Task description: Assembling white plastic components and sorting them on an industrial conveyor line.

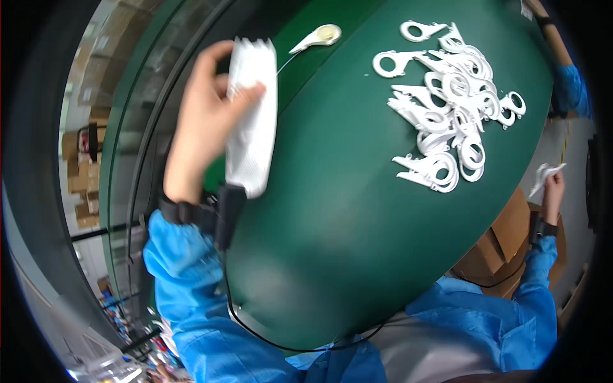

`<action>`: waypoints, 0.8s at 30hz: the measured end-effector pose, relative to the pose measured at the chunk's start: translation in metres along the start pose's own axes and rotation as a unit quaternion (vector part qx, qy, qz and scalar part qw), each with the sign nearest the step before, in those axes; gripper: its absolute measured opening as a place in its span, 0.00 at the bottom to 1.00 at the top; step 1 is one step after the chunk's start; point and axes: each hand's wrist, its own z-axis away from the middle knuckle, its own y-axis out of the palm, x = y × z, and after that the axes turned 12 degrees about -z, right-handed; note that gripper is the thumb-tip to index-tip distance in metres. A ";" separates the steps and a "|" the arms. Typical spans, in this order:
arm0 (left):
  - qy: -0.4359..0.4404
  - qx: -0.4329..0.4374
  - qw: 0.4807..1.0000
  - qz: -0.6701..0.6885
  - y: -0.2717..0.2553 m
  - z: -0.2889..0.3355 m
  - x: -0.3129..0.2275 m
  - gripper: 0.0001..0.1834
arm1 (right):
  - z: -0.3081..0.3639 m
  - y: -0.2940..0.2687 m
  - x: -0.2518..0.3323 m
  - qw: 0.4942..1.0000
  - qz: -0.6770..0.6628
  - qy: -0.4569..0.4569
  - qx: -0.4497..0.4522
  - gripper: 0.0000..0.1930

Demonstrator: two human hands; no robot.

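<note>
My left hand (207, 108) is raised over the left side of the green table. Its thumb and fingers close round a long white object (252, 140) with a jagged top end and a finely patterned surface; its exact kind is unclear. Out past the table's right edge, my right hand (553, 195) pinches a small white plastic part (544, 177), partly blurred. A heap of white plastic parts (456, 96), each with a ring and a pointed tail, lies on the far right of the table.
A similar white part (322, 35) with a yellowish round centre lies on the green belt (300, 70) beyond my left hand. Brown cardboard boxes (491, 252) stand below the table's right edge. Another person's arm (562, 57) reaches in at upper right. A black cable (268, 343) crosses before me.
</note>
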 end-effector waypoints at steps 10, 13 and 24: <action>-0.232 -0.027 0.971 -0.049 0.028 0.230 0.053 0.13 | 0.090 0.394 0.253 0.860 0.041 -0.108 0.496 0.10; -0.293 -0.143 0.945 0.013 0.040 0.266 0.063 0.18 | 0.088 0.425 0.249 0.808 0.159 -0.315 0.471 0.16; -0.112 -0.070 0.915 -0.381 0.035 0.309 0.025 0.27 | 0.191 0.465 0.289 0.749 0.143 -0.389 0.517 0.17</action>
